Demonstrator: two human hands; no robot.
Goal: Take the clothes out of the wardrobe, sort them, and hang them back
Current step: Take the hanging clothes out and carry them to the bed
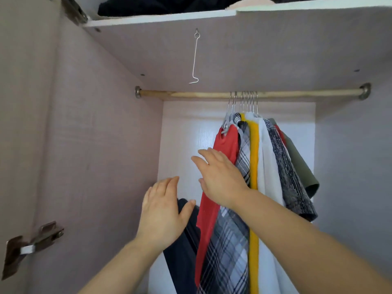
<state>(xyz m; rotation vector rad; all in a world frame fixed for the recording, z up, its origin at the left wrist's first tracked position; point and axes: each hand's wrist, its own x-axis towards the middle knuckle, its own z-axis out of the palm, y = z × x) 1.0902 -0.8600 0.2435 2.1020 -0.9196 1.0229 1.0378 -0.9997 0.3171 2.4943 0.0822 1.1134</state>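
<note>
Several garments hang close together on metal hangers [244, 102] from a wooden rail [191, 94] inside the wardrobe. From the left they are a red top [226, 143], a grey plaid shirt [229, 247], a yellow piece [254, 149], a white one [267, 166], a grey marled top [290, 177] and an olive one [301, 162]. A dark navy garment [184, 257] hangs lower at the left. My right hand [220, 177] lies flat with straight fingers against the red top. My left hand [163, 211] is spread open in front of the navy garment and holds nothing.
The rail's left half is bare. A wire hook [195, 58] dangles from the underside of the shelf [161, 19], which carries dark folded clothes [169, 5]. The wardrobe's left wall [89, 145] has a door hinge [31, 245] low down.
</note>
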